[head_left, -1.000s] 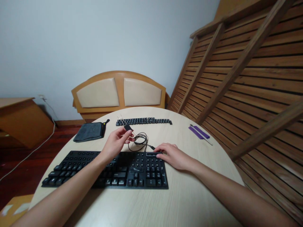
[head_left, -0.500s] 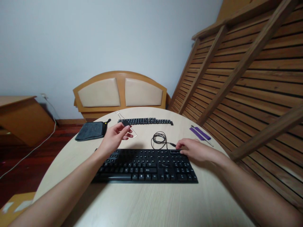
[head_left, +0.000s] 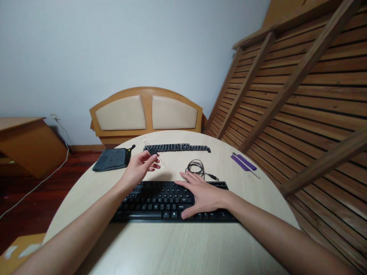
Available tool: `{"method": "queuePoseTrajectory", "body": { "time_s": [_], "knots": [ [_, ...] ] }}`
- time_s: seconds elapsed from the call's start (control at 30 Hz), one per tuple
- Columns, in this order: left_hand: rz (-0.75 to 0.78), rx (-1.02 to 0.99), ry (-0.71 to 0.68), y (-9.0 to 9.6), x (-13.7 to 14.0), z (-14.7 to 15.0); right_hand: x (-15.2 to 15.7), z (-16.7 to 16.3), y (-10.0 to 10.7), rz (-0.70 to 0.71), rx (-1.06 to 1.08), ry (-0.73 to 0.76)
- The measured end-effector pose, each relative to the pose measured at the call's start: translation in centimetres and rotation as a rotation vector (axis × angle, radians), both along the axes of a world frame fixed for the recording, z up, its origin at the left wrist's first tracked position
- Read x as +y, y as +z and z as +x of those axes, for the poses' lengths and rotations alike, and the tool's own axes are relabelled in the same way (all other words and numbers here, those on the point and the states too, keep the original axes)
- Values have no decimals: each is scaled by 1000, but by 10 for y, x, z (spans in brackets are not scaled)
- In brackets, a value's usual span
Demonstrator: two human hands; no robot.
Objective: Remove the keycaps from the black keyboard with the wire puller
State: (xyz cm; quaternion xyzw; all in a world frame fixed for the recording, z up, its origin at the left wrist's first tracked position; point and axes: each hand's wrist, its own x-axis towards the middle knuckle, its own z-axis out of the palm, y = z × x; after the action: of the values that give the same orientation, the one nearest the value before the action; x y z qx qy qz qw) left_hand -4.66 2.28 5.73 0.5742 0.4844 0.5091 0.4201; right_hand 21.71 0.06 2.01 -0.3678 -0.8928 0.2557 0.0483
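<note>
On your table (head_left: 177,248), taken from the keyboard (head_left: 166,201): pouch (head_left: 110,160) at ten o'clock, keycaps (head_left: 172,147) at twelve, cable (head_left: 196,165) at one, slim tool (head_left: 250,168) at two.

The keyboard (head_left: 137,216) was plastic, faintly glossy on its keys (head_left: 174,215); the tool grip (head_left: 153,151) looked like matt plastic, its wires (head_left: 164,166) bright metal. The pouch (head_left: 110,159) seemed matt cloth, the tabletop (head_left: 177,248) smooth with a wood-grain finish, the slatted panel (head_left: 315,107) matt wood, the headboard panels (head_left: 122,114) smooth and leathery, the floor (head_left: 37,206) glossy

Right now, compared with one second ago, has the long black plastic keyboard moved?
Yes, the keyboard has shifted to the person's right, judged against the arched wooden headboard with cream panels.
</note>
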Motion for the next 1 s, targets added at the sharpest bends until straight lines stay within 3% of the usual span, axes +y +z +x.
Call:
{"method": "queuePoseTrajectory", "body": {
  "time_s": [0.2,0.47,0.67,0.87,1.0],
  "knots": [
    [-28,-19,10,2,0,0,-3,22,5,-19,-4,-9],
    [-44,4,-13,1,0,2,-3,75,12,-83,-69,-52],
    [-74,52,-103,-7,1,6,-1,108,13,-104,-88,-116],
    [-10,183,-170,-24,-2,5,-4,116,28,-149,-146,-171],
    [65,249,-152,-35,-7,7,0,97,50,-45,-216,-205]
  ]
}}
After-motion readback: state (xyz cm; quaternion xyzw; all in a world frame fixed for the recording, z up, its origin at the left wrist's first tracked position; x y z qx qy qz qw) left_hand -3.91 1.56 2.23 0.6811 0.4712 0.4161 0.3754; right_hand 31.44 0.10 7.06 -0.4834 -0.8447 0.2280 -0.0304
